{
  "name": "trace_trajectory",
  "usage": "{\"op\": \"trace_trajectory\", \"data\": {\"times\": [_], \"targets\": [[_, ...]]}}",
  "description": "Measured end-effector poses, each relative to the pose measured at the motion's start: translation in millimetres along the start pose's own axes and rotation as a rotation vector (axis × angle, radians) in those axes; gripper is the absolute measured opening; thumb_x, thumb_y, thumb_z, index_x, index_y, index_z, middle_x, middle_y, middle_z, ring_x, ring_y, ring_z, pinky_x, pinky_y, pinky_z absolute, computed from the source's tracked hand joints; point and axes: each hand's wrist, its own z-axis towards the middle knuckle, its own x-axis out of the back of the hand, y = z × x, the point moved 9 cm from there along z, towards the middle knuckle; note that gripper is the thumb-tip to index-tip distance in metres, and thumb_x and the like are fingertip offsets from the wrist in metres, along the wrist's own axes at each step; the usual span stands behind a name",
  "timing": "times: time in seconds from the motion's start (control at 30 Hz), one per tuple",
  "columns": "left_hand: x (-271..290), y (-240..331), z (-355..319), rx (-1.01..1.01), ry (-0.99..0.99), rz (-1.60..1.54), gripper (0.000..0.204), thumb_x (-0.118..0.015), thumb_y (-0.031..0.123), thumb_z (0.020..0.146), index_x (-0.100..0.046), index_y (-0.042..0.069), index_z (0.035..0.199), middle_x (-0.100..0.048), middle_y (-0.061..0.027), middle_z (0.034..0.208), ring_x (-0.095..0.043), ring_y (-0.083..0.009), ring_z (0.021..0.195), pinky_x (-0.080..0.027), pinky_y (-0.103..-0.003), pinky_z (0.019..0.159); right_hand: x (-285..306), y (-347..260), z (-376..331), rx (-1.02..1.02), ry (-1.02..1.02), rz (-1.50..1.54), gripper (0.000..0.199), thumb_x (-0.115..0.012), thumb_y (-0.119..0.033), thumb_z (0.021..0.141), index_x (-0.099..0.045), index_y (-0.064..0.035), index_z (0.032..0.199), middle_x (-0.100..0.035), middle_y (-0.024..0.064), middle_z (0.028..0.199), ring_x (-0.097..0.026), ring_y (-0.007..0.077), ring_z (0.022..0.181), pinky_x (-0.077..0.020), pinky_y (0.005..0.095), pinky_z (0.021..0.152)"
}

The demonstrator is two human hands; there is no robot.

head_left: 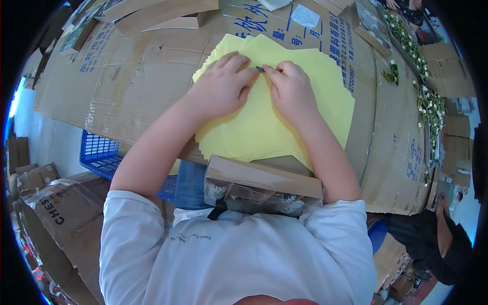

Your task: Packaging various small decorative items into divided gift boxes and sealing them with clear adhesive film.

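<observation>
A fanned stack of yellow paper sheets [236,134] lies in front of me, its edges overlapping unevenly. Both hands rest over its upper part. My right hand [294,91] is closed, thumb and forefinger pinching a small dark piece [260,68] too small to name. Just left of that piece, my left hand [221,84] presses on the paper with curled fingers; the fingertips are partly hidden, and I cannot tell what they hold. Below the sheets, close to my body, sits a cardboard box [264,173] with a clear plastic front and items inside.
Flattened brown cardboard [147,76] covers the table. A blue plastic basket [96,150] stands under its left edge. Along the right lie trays of small green-and-white sprigs [429,109], with one loose bunch [391,73] nearer. Other people sit at the right. Cartons [66,203] fill the lower left.
</observation>
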Motion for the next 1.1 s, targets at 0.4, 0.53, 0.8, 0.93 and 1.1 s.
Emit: {"op": "trace_trajectory", "data": {"times": [0.4,0.53,0.8,0.93,1.1], "targets": [[45.5,-27.4,17.3,0.269,-0.016,-0.098,0.05,-0.054,0.04,0.091,-0.053,0.0,0.121,-0.056,-0.0193,0.118,-0.051,-0.0345,0.115,-0.041,-0.043,0.095,26.4,-5.9,-7.1,-0.063,0.04,0.054,0.043,-0.069,-0.015,0.074,-0.056,-0.0087,0.114,-0.055,0.0116,0.1,-0.056,0.0297,0.091,-0.0452,0.0407,0.076],[61.4,11.7,6.7,0.284,-0.126,-0.451,0.041,-0.053,0.035,0.093,-0.056,0.0,0.113,-0.061,-0.0198,0.108,-0.059,-0.034,0.101,-0.046,-0.04,0.086,66.3,-30.9,0.7,0.102,0.21,0.096,0.054,-0.075,-0.018,0.069,-0.05,-0.0106,0.116,-0.052,0.0121,0.111,-0.055,0.0305,0.099,-0.0434,0.0419,0.084],[71.6,21.9,-15.2,0.175,-0.113,-0.298,0.045,-0.049,0.04,0.093,-0.056,0.0,0.112,-0.061,-0.0206,0.105,-0.059,-0.0347,0.098,-0.046,-0.04,0.085,98.0,-69.5,-2.6,0.362,0.298,0.289,0.015,-0.072,-0.008,0.07,-0.063,-0.0103,0.082,-0.056,0.0086,0.1,-0.055,0.0279,0.097,-0.0419,0.0402,0.086],[76.3,19.9,-21.7,0.177,-0.076,-0.488,0.052,-0.044,0.045,0.094,-0.056,-0.002,0.113,-0.061,-0.0218,0.104,-0.059,-0.034,0.099,-0.046,-0.04,0.086,113.3,-76.0,-2.6,0.309,0.346,0.342,0.02,-0.074,-0.01,0.069,-0.064,-0.0104,0.086,-0.056,0.0092,0.103,-0.055,0.0281,0.098,-0.0421,0.0405,0.086],[82.3,38.2,-26.3,0.138,0.003,-0.851,0.059,-0.038,0.049,0.096,-0.054,-0.004,0.117,-0.06,-0.0209,0.103,-0.057,-0.0305,0.1,-0.044,-0.038,0.089,105.0,-87.5,-3.1,0.273,0.286,0.225,0.028,-0.077,-0.014,0.066,-0.066,-0.0087,0.091,-0.058,0.0079,0.103,-0.055,0.0269,0.097,-0.0429,0.0407,0.085]]}}
